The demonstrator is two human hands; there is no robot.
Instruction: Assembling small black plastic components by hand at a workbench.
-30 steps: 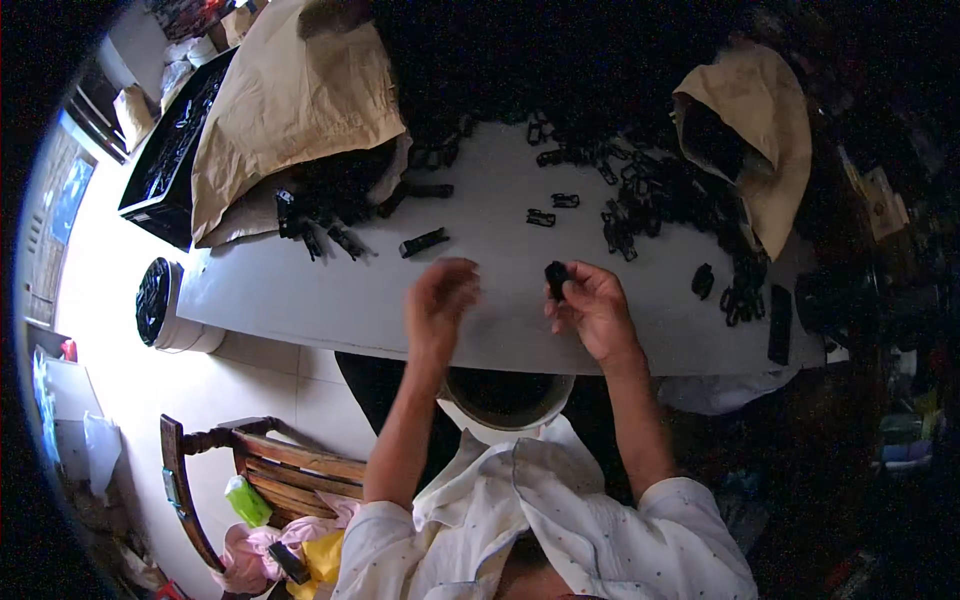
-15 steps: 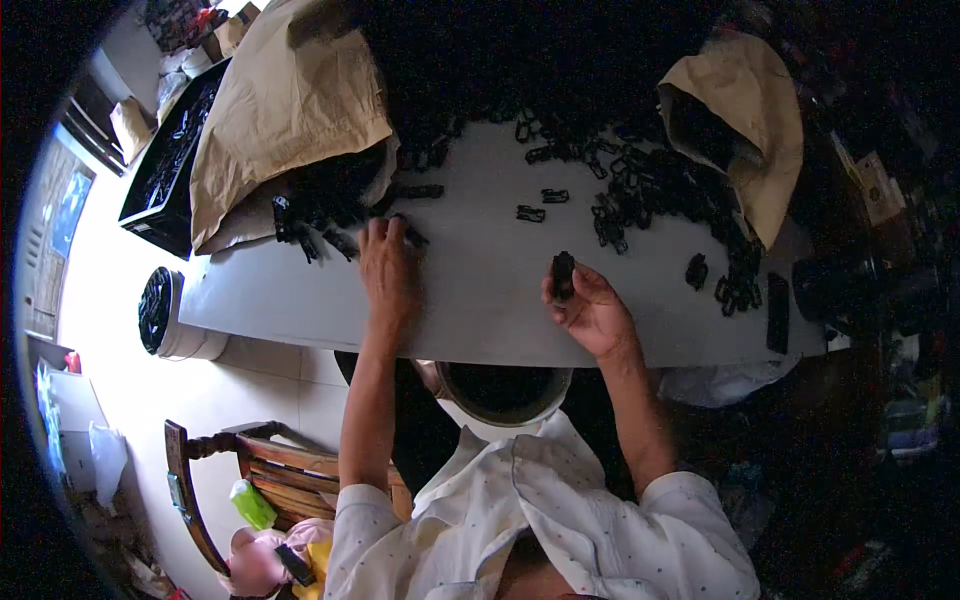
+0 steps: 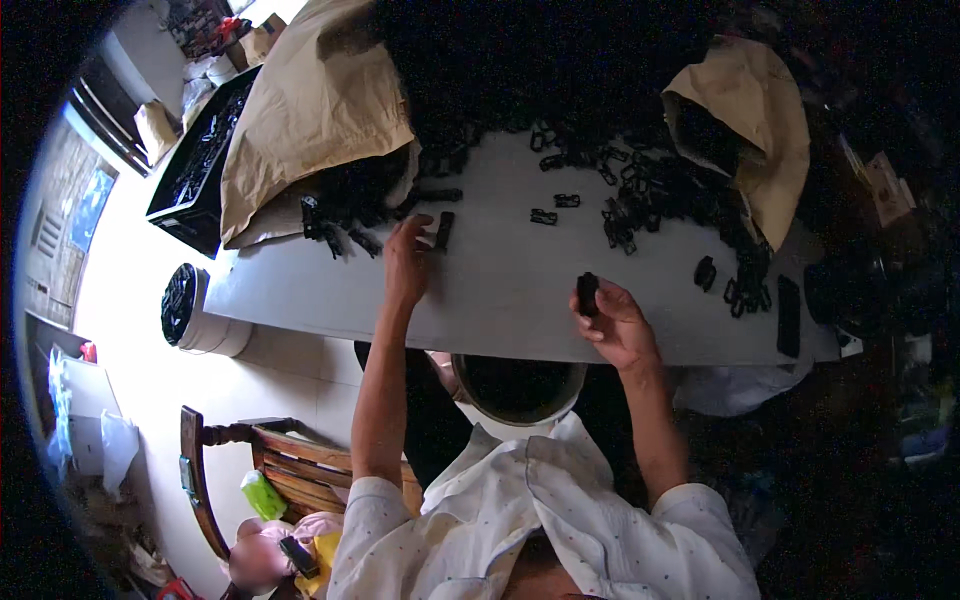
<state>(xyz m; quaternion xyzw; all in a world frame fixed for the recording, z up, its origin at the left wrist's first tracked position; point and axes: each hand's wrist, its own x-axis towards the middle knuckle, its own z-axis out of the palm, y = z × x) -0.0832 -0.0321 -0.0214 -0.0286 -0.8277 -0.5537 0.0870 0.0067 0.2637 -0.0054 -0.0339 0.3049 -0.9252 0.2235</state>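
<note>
In my right hand (image 3: 622, 325), a small dark block-like plastic piece (image 3: 588, 295) is held upright between thumb and fingers, above the table's near edge. My left hand (image 3: 406, 262) is further in over the table, its thumb and fingertips at a narrow black plastic piece (image 3: 444, 231). The grip there is partly hidden. Just beyond that hand, black pieces (image 3: 325, 228) spill from the mouth of a large brown paper sack (image 3: 315, 110). Two small black clip-like pieces (image 3: 555, 208) lie apart on the grey tabletop (image 3: 500, 275).
A heap of black pieces (image 3: 640, 190) spreads across the right, by a second brown sack (image 3: 765, 130). A long black bar (image 3: 789, 315) lies near the right end. Below the edge sits a round tub (image 3: 520, 418). At left are a black crate (image 3: 180, 215), a white bucket (image 3: 222, 332) and a wooden chair (image 3: 200, 490).
The view has shifted, so the scene sits further right. The piece at my left fingertips has turned more upright and shows clearly now. My right hand still holds its piece.
</note>
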